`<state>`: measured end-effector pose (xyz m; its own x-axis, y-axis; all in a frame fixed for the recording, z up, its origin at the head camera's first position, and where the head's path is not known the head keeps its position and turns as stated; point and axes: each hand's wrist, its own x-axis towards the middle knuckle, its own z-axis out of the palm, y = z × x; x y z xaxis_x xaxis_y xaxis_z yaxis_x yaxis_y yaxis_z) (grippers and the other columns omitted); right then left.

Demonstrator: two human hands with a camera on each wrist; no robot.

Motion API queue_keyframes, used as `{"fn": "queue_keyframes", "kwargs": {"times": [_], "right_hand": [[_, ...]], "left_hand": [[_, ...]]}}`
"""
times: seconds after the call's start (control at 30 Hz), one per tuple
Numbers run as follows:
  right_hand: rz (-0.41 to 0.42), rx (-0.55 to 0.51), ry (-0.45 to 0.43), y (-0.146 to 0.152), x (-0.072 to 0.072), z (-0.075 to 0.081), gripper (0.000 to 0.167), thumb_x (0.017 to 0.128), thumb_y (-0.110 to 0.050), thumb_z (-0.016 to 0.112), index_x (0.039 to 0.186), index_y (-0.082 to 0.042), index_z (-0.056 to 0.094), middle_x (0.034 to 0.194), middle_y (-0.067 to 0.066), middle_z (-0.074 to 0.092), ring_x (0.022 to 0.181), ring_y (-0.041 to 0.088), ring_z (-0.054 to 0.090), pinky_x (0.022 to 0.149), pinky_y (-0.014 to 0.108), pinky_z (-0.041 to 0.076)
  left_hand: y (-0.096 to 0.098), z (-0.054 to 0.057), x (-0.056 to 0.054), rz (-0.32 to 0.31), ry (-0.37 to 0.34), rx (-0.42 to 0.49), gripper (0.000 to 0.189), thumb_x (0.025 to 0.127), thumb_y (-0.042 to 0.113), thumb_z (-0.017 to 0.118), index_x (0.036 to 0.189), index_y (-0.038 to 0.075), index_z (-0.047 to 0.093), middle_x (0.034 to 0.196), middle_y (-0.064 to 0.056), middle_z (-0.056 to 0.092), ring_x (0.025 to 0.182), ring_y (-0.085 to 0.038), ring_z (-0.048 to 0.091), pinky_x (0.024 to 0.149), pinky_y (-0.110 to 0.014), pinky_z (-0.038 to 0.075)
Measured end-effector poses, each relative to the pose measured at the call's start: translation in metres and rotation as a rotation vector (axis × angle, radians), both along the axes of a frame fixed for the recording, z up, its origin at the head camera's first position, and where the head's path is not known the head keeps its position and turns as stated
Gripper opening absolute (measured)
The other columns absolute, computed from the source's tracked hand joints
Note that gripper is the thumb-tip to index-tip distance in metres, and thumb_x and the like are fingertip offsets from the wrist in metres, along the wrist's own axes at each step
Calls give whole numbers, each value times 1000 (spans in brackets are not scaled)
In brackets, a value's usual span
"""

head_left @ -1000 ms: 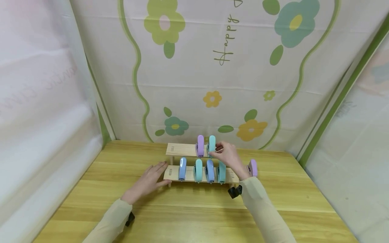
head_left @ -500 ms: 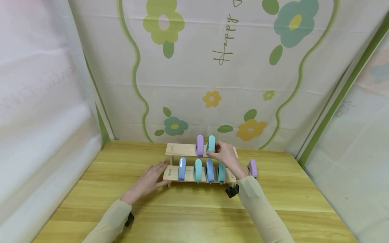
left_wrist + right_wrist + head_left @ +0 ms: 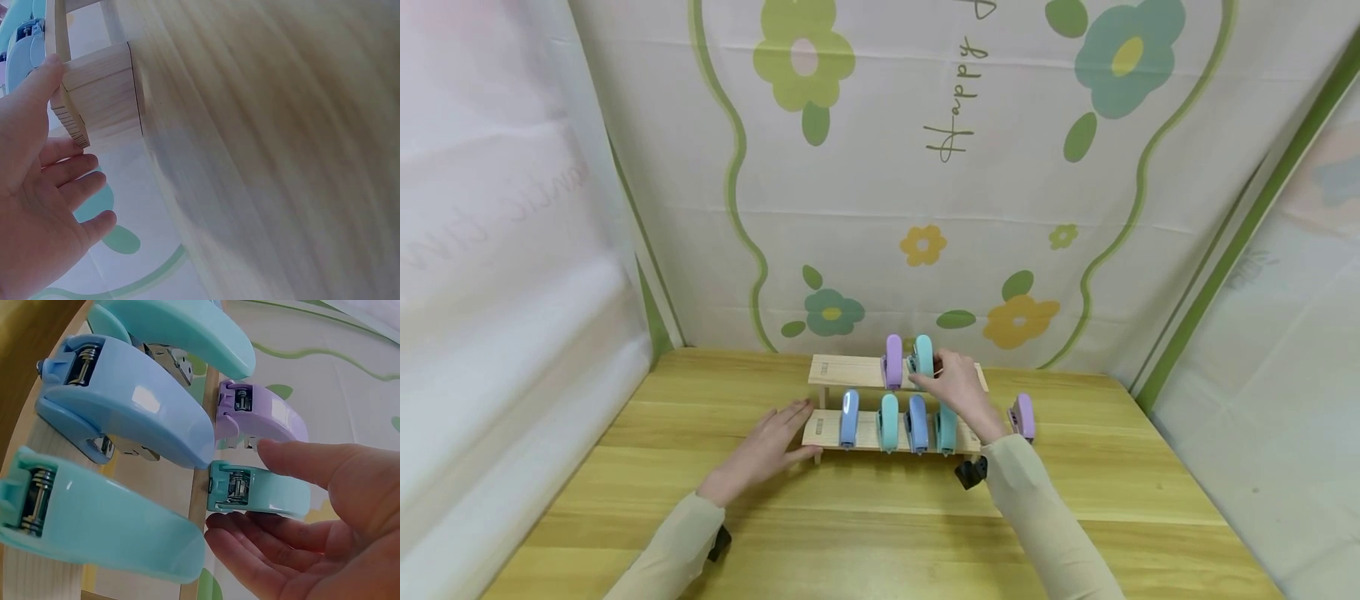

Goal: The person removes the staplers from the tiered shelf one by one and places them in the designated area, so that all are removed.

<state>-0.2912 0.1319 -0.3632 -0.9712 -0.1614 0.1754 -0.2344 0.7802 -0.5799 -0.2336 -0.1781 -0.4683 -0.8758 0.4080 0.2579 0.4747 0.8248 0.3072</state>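
Note:
In the head view my right hand (image 3: pixel 958 385) pinches a turquoise stapler (image 3: pixel 924 354) on the upper wooden shelf (image 3: pixel 850 369). The right wrist view has my thumb along one side of that stapler (image 3: pixel 275 490) and my fingers along the other. Just left of it stands a purple stapler (image 3: pixel 892 360). My left hand (image 3: pixel 767 446) rests against the left end of the lower shelf (image 3: pixel 824 428). In the left wrist view its thumb touches one edge of the board (image 3: pixel 75 115), its fingers fairly straight by the other edge.
On the lower shelf stand a blue stapler (image 3: pixel 849 417), a turquoise one, another blue one and a teal stapler (image 3: pixel 946 427) partly under my right hand. Another purple stapler (image 3: pixel 1022 416) is on the wooden table (image 3: pixel 880 533), right of the rack. A flowered cloth (image 3: pixel 850 192) hangs behind.
The turquoise stapler in my right hand turns slightly on the upper shelf. My right hand and forearm have shifted a little left; my left hand stays put.

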Motion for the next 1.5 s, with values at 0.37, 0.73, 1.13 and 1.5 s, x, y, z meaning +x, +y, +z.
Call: {"fn": "queue_keyframes", "kwargs": {"times": [0.37,0.73,1.13,1.5], "right_hand": [[-50,15,67,-2,-4,-4,25,85,-24,76,93,-2,68,90,14,74,77,21,67,64,30,57],[-73,-43,83,-2,-3,-7,21,82,-20,75,87,-1,66,81,14,71,62,17,58,53,22,45],[-72,-101,120,8,-3,-6,20,83,-16,74,92,0,66,87,18,73,66,19,65,56,25,54],[-113,-79,174,35,0,1,22,82,-14,72,93,4,66,88,21,73,72,25,69,61,31,60]], "left_hand": [[0,1,1,3,-14,8,75,92,40,69,146,-5,42,153,-25,42,141,-42,42,118,-62,32],[0,-1,-1,5,7,-11,74,91,39,70,144,-6,44,151,-26,44,140,-43,43,117,-61,35],[0,1,0,6,0,2,75,91,40,69,145,-6,44,151,-26,45,140,-43,43,115,-63,35],[-1,0,0,3,23,0,75,91,39,70,144,-7,45,150,-27,45,139,-44,44,115,-63,35]]}}
